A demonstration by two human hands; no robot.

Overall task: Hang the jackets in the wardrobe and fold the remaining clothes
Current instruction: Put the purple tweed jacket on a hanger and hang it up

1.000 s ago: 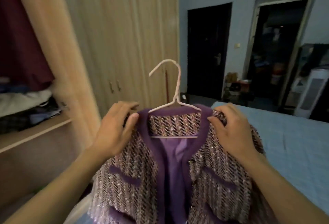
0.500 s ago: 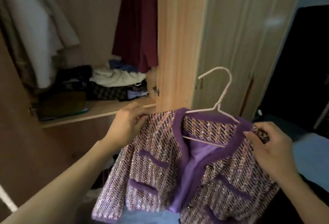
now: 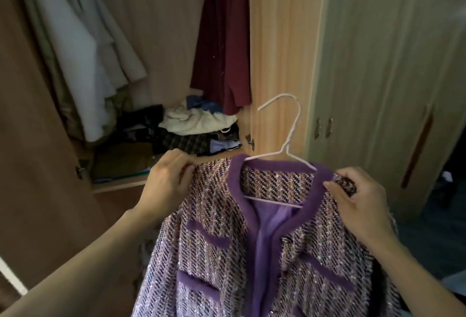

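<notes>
A purple tweed jacket [image 3: 214, 241] with a plain purple collar hangs on a white wire hanger [image 3: 290, 140], whose hook stands up above the neckline. My left hand [image 3: 166, 183] pinches the jacket's left shoulder. My right hand [image 3: 360, 198] grips its right shoulder. I hold the jacket up in front of the open wardrobe [image 3: 274, 52]. The jacket's hem runs out of the bottom of the view.
Inside the wardrobe hang a pale coat [image 3: 83, 52] at the left and a dark red garment [image 3: 224, 39] at the right. Several crumpled clothes [image 3: 191, 127] lie piled on its shelf. Shut wardrobe doors [image 3: 378, 64] stand to the right.
The view has swung left from the room and bed to the open wardrobe. Both hands carried the jacket along, closer to the wardrobe opening.
</notes>
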